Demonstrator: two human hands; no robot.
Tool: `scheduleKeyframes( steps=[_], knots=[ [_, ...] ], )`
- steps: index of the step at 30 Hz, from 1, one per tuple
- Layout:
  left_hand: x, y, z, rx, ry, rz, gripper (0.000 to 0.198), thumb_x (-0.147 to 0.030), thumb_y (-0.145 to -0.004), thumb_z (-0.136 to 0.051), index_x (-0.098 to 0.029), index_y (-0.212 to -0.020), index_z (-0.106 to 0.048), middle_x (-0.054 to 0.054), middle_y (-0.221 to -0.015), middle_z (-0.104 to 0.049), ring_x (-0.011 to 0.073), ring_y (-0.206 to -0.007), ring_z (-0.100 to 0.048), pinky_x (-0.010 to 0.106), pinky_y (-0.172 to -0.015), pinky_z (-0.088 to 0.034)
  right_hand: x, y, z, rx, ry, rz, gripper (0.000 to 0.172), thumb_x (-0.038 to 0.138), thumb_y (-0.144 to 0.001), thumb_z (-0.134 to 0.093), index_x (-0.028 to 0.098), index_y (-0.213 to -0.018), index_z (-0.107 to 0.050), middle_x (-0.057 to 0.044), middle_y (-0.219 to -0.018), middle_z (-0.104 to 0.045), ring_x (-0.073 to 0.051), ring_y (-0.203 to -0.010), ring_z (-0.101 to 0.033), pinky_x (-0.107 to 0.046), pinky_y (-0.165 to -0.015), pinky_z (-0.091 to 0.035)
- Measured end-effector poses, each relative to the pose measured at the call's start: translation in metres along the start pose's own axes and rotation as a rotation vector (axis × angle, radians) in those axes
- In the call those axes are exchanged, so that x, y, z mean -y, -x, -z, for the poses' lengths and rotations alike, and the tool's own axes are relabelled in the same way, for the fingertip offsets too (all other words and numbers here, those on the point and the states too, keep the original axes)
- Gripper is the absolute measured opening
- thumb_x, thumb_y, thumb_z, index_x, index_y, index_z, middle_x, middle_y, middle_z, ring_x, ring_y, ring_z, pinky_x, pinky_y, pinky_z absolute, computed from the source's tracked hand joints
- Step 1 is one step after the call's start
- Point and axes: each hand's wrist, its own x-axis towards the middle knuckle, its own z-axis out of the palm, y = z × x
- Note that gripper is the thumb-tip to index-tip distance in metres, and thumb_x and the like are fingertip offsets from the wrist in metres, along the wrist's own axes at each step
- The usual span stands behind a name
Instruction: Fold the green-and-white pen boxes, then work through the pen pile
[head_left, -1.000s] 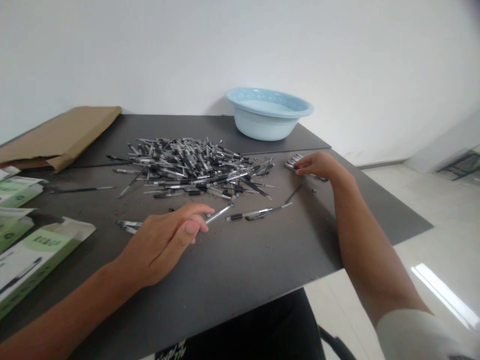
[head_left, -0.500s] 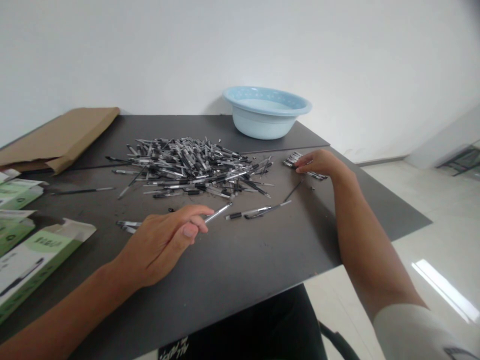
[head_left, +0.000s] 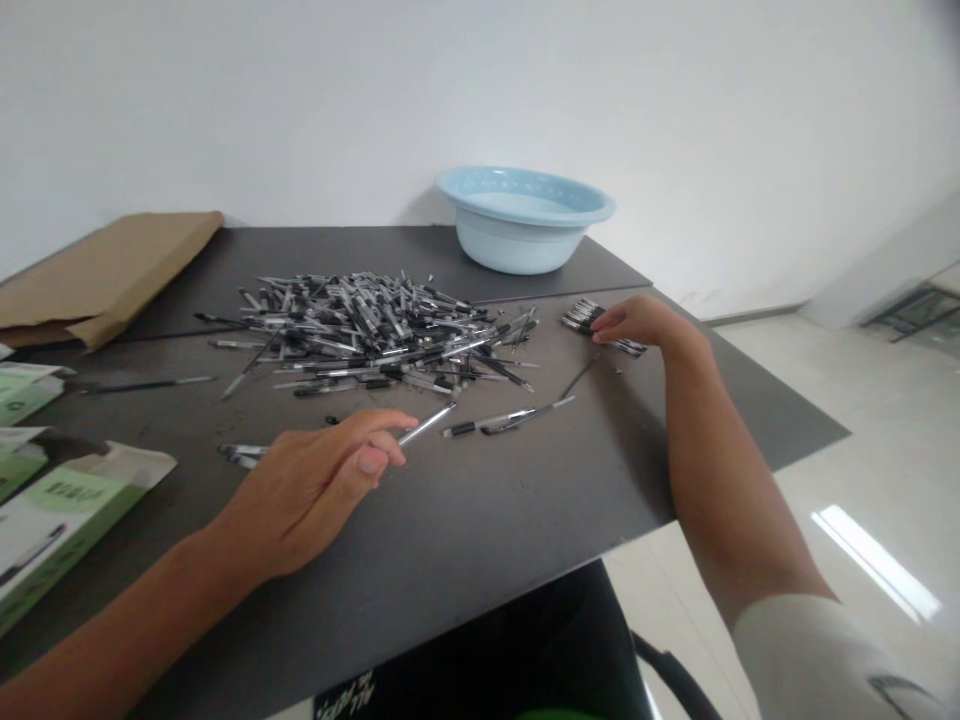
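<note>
A clear-barrelled pen [head_left: 427,424] is between the fingers of my left hand [head_left: 322,480], its far end pointing up and right above the table. Beside and partly behind that hand lie a few pens [head_left: 244,455]. At the right, my right hand [head_left: 637,322] is bent over a row of pens [head_left: 581,315] lying side by side. Its thumb and fingertips are drawn together on the row, and its palm hides the middle of the pens. Between the hands lie loose pens [head_left: 491,425] and a thin refill [head_left: 579,377].
A large heap of pens and refills [head_left: 375,330] covers the table's middle. Behind it stands a light blue basin [head_left: 517,240]. A brown cardboard package [head_left: 112,265] and green-white pen boxes [head_left: 82,510] are at the left. The dark table [head_left: 465,530] ends at the right and near edges.
The view has shifted slightly, so everything sits a little further left. Both hands keep nearly the same pose, and the left still has the pen.
</note>
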Motion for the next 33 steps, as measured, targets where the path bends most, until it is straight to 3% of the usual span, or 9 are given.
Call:
scheduleKeyframes(
  steps=[11,16,25,33],
  knots=[
    [-0.008,0.000,0.001,-0.016,0.006,0.040,0.038,-0.051,-0.117,-0.033,-0.034,-0.138,-0.060,-0.001,-0.097,-0.081,0.0154,-0.079,-0.076,0.028,-0.075,-0.052,-0.002,0.003,0.005,0.012,0.019,-0.030,0.027,0.040,-0.071,-0.090,0.032,-0.097,-0.091,0.003,-0.093,-0.087,-0.025,-0.094,-0.079,-0.028,-0.079,-0.058],
    [-0.004,-0.001,0.002,0.001,-0.010,-0.003,0.036,-0.047,-0.116,-0.036,-0.034,-0.139,-0.059,0.000,-0.097,-0.082,0.0162,-0.077,-0.076,0.028,-0.071,-0.054,-0.003,0.003,0.005,0.016,0.008,-0.033,0.027,0.041,-0.071,-0.090,0.033,-0.097,-0.090,0.003,-0.093,-0.087,-0.024,-0.091,-0.079,-0.028,-0.076,-0.059],
    [-0.017,-0.003,0.004,-0.032,-0.023,0.074,0.039,-0.049,-0.114,-0.036,-0.031,-0.133,-0.064,0.001,-0.092,-0.083,0.0175,-0.075,-0.077,0.029,-0.072,-0.055,-0.002,0.003,0.006,0.033,-0.011,-0.032,0.024,0.039,-0.070,-0.088,0.031,-0.093,-0.090,0.002,-0.090,-0.087,-0.024,-0.088,-0.079,-0.028,-0.072,-0.058],
    [-0.010,-0.008,-0.002,-0.051,-0.174,0.011,0.026,-0.047,-0.110,-0.052,-0.027,-0.124,-0.062,-0.005,-0.083,-0.083,0.0143,-0.056,-0.071,0.026,-0.056,-0.046,0.008,0.007,0.008,0.029,-0.007,-0.045,0.025,0.034,-0.071,-0.088,0.030,-0.095,-0.090,0.002,-0.088,-0.086,-0.024,-0.088,-0.078,-0.030,-0.078,-0.058]
  ],
)
